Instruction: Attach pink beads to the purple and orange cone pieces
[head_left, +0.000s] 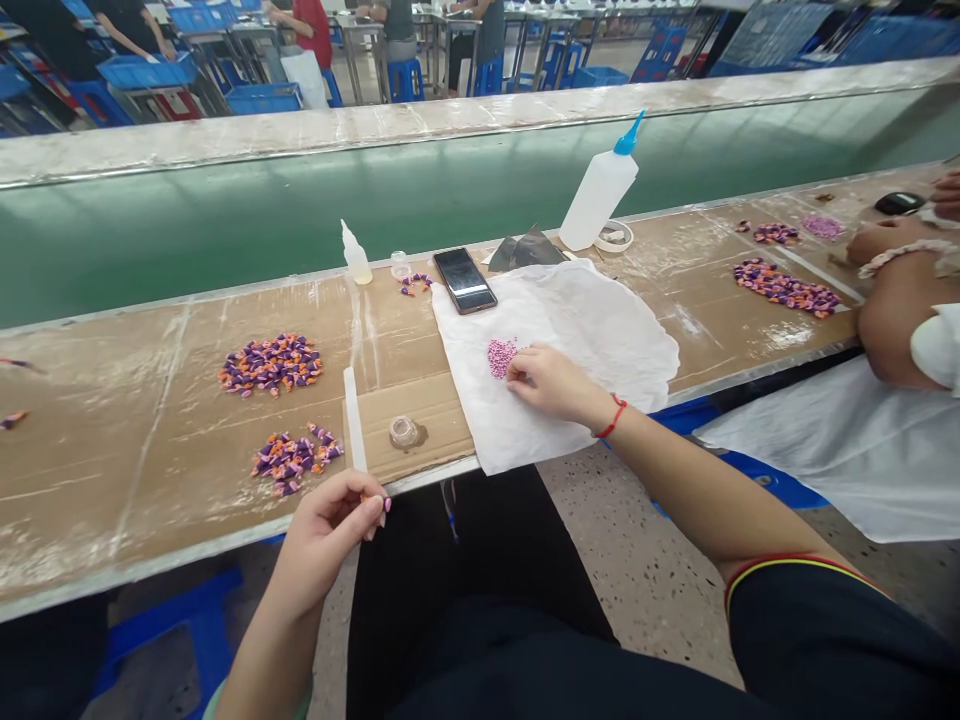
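Note:
My left hand (330, 525) hangs just below the table's front edge, fingers pinched shut on a tiny orange and purple piece at its fingertips. My right hand (547, 382) rests on a white paper sheet (600, 330), fingers curled and touching a small heap of pink beads (500, 356). Two piles of purple and orange pieces lie to the left, a larger one (271, 363) farther back and a smaller one (294, 457) near the edge. A white strip (352, 420) lies beside them.
A phone (464, 280), a small glue bottle (355, 257), a large blue-tipped bottle (600, 190) and a clear cap (404, 432) sit on the brown table (112, 450). At the right a co-worker's arm (892, 300) rests near more piles (784, 285). People work behind.

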